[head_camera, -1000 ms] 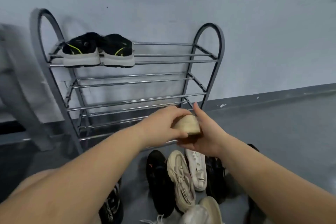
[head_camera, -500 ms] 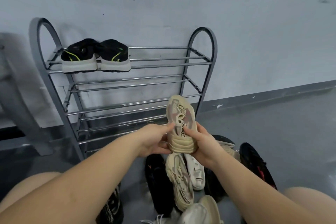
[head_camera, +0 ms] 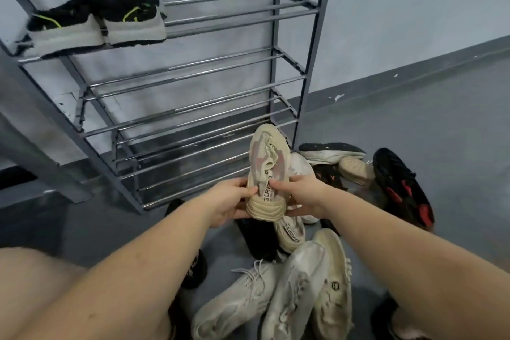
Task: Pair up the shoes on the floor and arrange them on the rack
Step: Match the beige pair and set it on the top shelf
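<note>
Both hands, left (head_camera: pixel 230 201) and right (head_camera: pixel 303 196), gripped one beige shoe (head_camera: pixel 267 171) by its heel, toe toward the rack (head_camera: pixel 300 72).

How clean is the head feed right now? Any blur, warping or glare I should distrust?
Head view: the black pair on the top shelf is smeared by blur, while the beige sneaker held in the left hand and right hand reads sharper; the wide angle bends the rack uprights; chrome rails show only mild sheen, no harsh glare.
</note>
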A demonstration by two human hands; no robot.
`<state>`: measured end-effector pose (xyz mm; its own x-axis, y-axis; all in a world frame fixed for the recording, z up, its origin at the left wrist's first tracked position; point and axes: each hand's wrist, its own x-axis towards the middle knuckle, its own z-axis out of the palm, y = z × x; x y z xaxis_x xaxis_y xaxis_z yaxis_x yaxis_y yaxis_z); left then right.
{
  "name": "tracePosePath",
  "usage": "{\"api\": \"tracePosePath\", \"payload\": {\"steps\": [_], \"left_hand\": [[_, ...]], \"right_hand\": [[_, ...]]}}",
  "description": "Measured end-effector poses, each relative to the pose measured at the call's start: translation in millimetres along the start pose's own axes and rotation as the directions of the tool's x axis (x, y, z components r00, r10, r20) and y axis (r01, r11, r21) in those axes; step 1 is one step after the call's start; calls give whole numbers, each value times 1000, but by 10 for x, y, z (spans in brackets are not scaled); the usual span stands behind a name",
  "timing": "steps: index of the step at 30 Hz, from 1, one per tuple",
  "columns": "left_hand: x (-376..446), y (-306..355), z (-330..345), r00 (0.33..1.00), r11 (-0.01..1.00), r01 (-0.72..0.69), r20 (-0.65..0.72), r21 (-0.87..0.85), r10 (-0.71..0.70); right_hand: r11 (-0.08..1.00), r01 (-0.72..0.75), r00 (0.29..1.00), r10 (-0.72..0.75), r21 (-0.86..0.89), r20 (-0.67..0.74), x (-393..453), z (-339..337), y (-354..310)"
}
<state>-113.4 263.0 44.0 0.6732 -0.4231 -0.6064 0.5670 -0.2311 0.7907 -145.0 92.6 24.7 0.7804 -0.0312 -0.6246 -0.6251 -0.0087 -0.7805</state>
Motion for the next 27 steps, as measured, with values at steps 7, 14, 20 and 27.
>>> {"api": "tracePosePath", "payload": {"steps": [7,14,20,27], "left_hand": [[289,-720,292,981,985,168,86,48,-172],[580,-908,470,964,955,242,68,170,-256],[1003,-953,372,945,931,327,-80,162,-318],[1497,-1060,427,892,886,443,-159,137,-422]], "right_hand": [[967,-215,976,215,135,10,15,-173,938],[981,-182,974,190,72,-124,148,-443,1155],[955,-127,953,43,-269,-300,301,-871,1188],[985,-132,926,83,-108,-368,575,-1028,1296]]}}
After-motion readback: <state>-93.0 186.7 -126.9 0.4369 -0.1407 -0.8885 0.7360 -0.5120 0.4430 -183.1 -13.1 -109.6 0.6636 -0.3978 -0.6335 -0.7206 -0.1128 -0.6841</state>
